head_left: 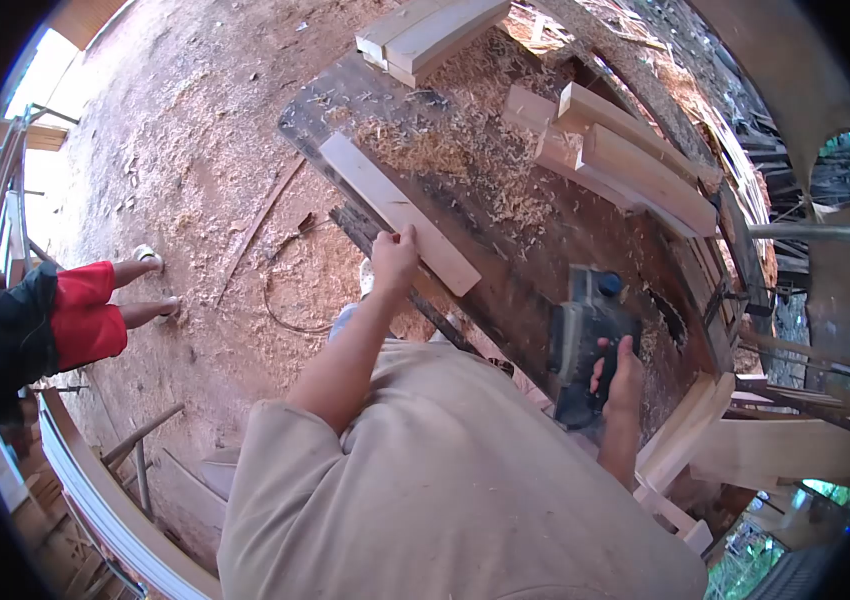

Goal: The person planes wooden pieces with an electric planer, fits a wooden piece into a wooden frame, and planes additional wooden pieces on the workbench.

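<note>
Creased shirt [475, 480], flat wooden plank [405, 212], planer [575, 340] — curly shavings [515, 195]

The left arm [353, 335] is bare and reaches forward, and its left hand [394, 260] has the thumb on top and the other fingers mostly hidden. The right hand [625, 375] sits lower and off to the side, with its fingers curled in a grip. Only some of the right forearm [620, 445] shows.

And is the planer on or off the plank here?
Off: the right hand holds the planer to one side of the plank, with bare table showing between them.
</note>
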Available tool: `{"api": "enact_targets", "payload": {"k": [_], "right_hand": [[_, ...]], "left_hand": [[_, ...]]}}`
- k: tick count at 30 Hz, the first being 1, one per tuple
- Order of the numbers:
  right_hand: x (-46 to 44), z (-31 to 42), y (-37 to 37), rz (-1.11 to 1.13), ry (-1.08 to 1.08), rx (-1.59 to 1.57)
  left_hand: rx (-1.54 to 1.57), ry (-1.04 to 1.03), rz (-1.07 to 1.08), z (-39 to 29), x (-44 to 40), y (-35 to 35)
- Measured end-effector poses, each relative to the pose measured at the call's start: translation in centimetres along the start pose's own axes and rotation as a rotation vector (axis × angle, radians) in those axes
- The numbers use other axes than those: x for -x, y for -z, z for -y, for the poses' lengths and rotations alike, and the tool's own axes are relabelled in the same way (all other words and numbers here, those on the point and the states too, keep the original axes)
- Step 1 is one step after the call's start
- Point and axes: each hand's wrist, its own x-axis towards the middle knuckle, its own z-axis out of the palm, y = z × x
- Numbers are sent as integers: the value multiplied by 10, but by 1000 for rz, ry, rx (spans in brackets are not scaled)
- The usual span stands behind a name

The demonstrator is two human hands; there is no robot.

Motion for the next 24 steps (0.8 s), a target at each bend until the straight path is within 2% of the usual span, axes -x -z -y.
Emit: {"api": "enact_targets", "payload": {"k": [1,2,3,4,6,7,8,9,10,11,13,14,21,24], "right_hand": [[4,1,-5,-11,-6,4],[6,0,-10,107,27,50],[9,1,-16,223,58,95],[15,8,-26,302,89,101],[23,21,-48,373,112,134],[23,25,-57,453,138,164],[18,24,-64,502,118,171],[13,26,-71,499,107,179],[8,28,-78,588,147,234],[3,30,-86,681,190,289],[-4,34,-96,696,197,327],[-7,37,-99,720,184,369],[-21,45,-106,747,98,429],[-22,48,-112,722,63,463]], "left_hand": [[66,126,78,-3,-6,2],[-36,19,188,11,-39,13],[1,-274,154,0,-54,21],[-145,-348,127,-47,-44,40],[-451,-475,-177,-48,-111,55],[-458,-605,-287,-67,-118,62],[-585,-574,-320,-76,-140,69],[-616,-617,-298,-80,-161,77],[-710,-692,-315,-88,-170,82],[-706,-683,-314,-98,-172,85],[-592,-300,20,-111,-177,93],[-622,-367,-9,-106,-181,94],[-502,-288,82,-104,-180,99],[-555,-256,65,-108,-177,100]]}}
